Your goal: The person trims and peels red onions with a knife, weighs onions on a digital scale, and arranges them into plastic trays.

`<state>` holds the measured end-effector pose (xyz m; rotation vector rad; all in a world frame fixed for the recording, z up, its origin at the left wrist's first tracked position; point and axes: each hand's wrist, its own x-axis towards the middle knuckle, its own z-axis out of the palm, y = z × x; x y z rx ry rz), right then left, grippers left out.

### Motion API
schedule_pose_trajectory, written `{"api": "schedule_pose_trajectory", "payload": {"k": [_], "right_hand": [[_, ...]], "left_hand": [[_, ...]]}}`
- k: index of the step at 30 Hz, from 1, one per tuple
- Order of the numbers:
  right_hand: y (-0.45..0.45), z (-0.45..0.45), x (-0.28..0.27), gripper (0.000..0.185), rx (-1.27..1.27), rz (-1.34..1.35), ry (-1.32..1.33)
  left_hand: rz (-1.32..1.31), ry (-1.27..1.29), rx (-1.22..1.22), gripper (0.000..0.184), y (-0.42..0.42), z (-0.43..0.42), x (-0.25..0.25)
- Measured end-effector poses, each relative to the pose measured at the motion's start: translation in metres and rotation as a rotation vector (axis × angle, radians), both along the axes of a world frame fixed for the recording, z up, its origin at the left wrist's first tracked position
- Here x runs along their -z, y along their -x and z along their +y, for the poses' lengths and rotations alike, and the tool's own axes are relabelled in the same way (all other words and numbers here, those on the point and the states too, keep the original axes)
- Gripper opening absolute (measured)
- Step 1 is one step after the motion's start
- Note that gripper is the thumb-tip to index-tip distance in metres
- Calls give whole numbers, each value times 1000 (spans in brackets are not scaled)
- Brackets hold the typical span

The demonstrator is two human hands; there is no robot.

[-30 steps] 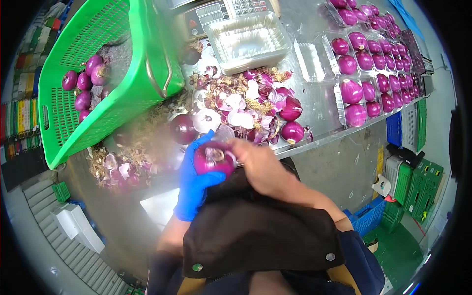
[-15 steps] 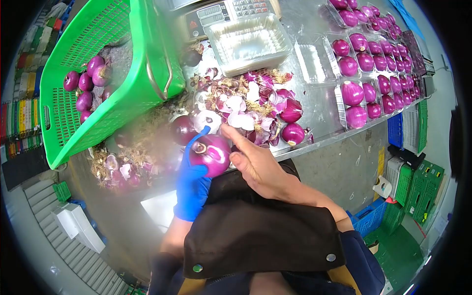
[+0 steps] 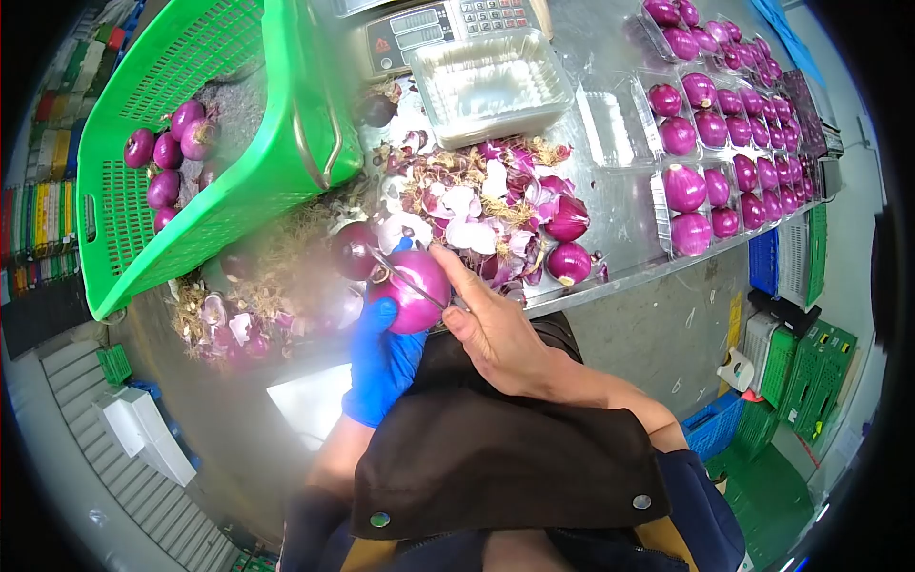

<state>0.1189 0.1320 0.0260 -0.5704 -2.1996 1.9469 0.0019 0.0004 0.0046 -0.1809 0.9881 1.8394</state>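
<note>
Head view, and here's the action: the blue-gloved left hand (image 3: 384, 360) has a red onion (image 3: 416, 309) in its grasp, fingers wrapped behind it, thumb at its eight o'clock, the bulb up at eleven o'clock of the brown apron (image 3: 500, 462)! The bare right hand (image 3: 503, 341) waits at three o'clock, index finger reaching out, thumb parted from it. A narrow dark strip (image 3: 410, 280) crosses the onion from ten to four; blade or skin, I can't tell, nor whether those right fingers pinch it. Good form, I'd judge: firm cradle on the left, light touch on the right, fingertips clear of that strip in case it's sharp. Loose onion skins (image 3: 472, 234) heap at one o'clock, a darker onion (image 3: 354, 250) at ten, the green basket (image 3: 243, 181) beyond it.
</note>
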Motion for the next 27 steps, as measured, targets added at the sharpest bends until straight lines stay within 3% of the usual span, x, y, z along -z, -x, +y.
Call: {"api": "schedule_pose_trajectory", "payload": {"k": [6, 17, 23, 27], "right_hand": [[2, 0, 1, 61, 4, -55, 97], [2, 0, 4, 57, 49, -74, 15], [2, -3, 6, 44, 136, -168, -102], [-1, 3, 12, 36, 215, -215, -8]], "left_hand": [[-157, -8, -35, 66, -2, -1, 6], [-93, -17, 15, 69, -9, 4, 8], [-170, -26, -21, 70, -13, 3, 12], [-150, -61, 3, 73, -17, 1, 9]]}}
